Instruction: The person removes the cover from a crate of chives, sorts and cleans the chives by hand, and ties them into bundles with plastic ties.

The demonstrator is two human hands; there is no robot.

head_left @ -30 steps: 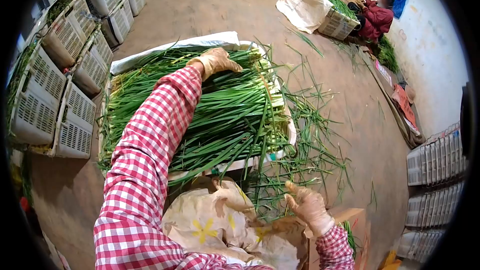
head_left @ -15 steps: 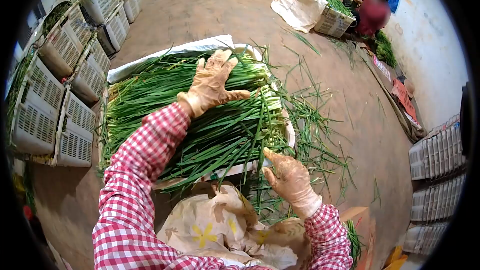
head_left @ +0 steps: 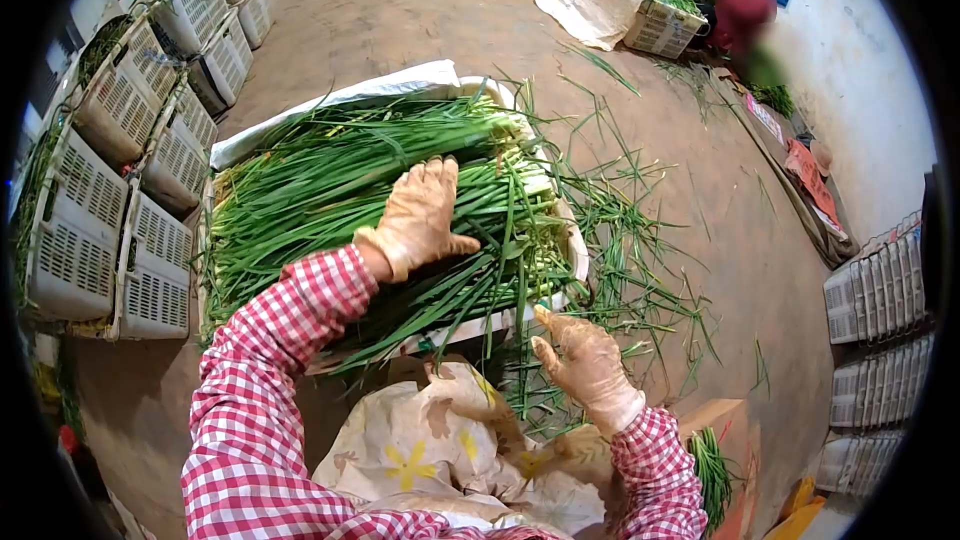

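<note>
Long green garlic chives [head_left: 300,180] fill a lined crate [head_left: 578,255] in front of me, their pale cut ends toward the right. My gloved left hand [head_left: 420,220] rests palm down on the middle of the heap, fingers stretched out and thumb apart. Just off the crate's near right corner is my gloved right hand [head_left: 588,365], its thumb and index finger apart and nothing seen between them. A white liner sheet [head_left: 340,108] folds over the crate's far edge.
Loose chive leaves [head_left: 640,240] litter the floor to the right. Stacked white crates [head_left: 75,220] line the left side; more crates [head_left: 875,290] stand at right. A person in dark red [head_left: 745,15] sits by another chive crate [head_left: 662,28]. A chive bundle [head_left: 710,480] lies near my right sleeve.
My left hand has slid toward me over the chives, its fingers now closer together. The right hand has barely moved. The view has shifted slightly.
</note>
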